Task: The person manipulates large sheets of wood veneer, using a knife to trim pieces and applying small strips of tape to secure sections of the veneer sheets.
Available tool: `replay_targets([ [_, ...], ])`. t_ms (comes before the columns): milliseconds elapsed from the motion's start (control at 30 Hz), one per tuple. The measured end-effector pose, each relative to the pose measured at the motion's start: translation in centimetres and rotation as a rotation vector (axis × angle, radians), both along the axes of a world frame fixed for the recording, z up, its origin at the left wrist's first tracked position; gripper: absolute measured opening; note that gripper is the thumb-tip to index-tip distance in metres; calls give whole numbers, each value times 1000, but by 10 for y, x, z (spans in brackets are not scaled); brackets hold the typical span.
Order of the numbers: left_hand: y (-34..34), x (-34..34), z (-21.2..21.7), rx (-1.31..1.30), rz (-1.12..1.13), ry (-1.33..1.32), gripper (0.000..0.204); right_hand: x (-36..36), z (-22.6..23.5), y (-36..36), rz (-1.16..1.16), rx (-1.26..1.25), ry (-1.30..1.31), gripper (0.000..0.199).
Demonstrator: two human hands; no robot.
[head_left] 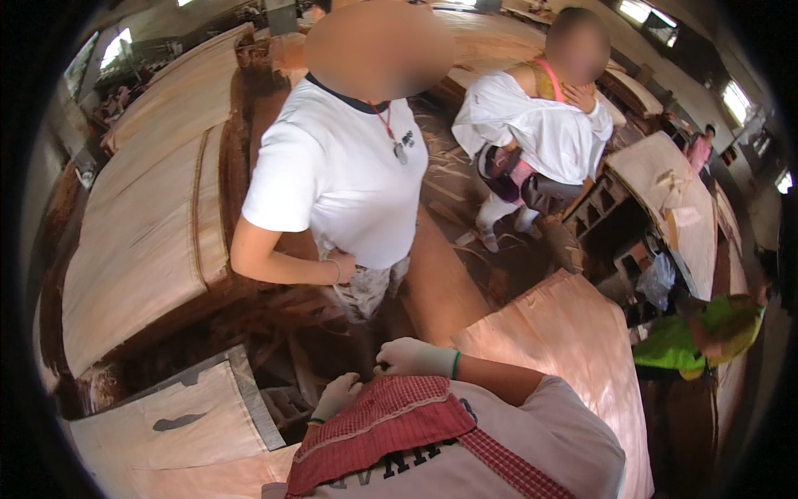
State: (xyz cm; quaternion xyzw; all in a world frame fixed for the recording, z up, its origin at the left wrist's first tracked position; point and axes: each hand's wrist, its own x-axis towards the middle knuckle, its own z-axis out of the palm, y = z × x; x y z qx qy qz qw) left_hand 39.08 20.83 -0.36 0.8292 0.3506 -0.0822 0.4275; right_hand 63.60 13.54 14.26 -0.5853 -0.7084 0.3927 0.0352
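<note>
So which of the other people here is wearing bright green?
The person in green bent low at the right edge; the two standing ahead both wear white tops.

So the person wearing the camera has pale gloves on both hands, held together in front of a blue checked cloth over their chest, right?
Nearly. In the head view the checked cloth is red, not blue. The rest holds: the left hand and the right hand both wear pale gloves and sit close together just above the cloth, in front of the chest.
</note>
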Motion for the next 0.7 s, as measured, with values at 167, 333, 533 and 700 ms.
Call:
replay_targets([
  [167,-5,6,7,-47,-44,-17,43,-17,-49,-7,121,32,53,25],
  [333,-20,26,41,-267,-6,180,46,-2,-21,-20,68,-61,35,29],
  [533,-14,9,8,-152,-57,128,40,-7,9,-17,-30,42,38,26],
  [700,50,5,52,336,-265,-409,27,-3,9,-24,-121,133,87,26],
])
